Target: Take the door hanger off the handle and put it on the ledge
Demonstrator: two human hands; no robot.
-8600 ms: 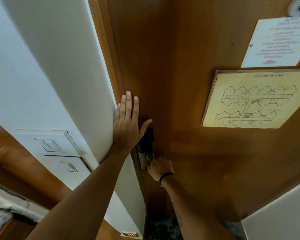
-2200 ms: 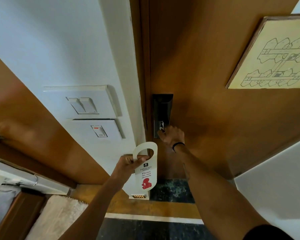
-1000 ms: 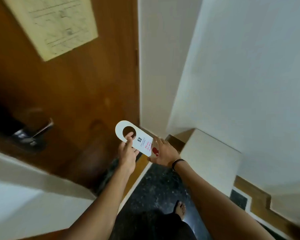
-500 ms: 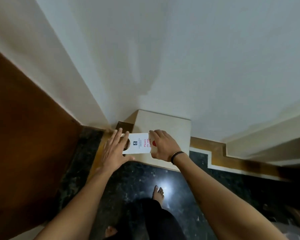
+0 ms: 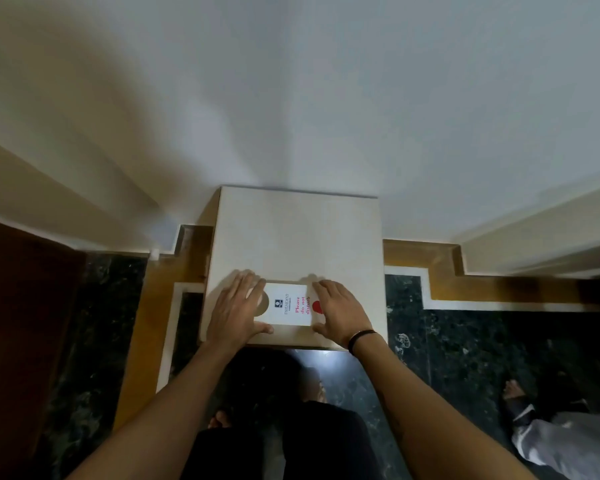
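Door hanger (image 5: 289, 304): white card, oblong, lying flat on the ledge (image 5: 297, 233) near its front edge, long side running between the two hands. Red lettering reads "Please do not disturb"; a small dark logo sits above a line of grey print too fine to read. A red figure at the end under the right hand (image 5: 336, 311) is partly covered. The round cut-out for the handle lies at the end under the left hand (image 5: 238, 308), only an arc of it showing past the fingers.

Left hand: flat, fingers spread and loose, resting over the cut-out end; not clenched.

Right hand: flat, fingers extended, laid over the opposite end; a dark band on the wrist. Whether either hand presses on the card or merely rests there is unclear.

Ledge: pale, square-topped block against a white wall (image 5: 326, 98), standing over a dark marble floor (image 5: 465, 341) beyond the right wrist.
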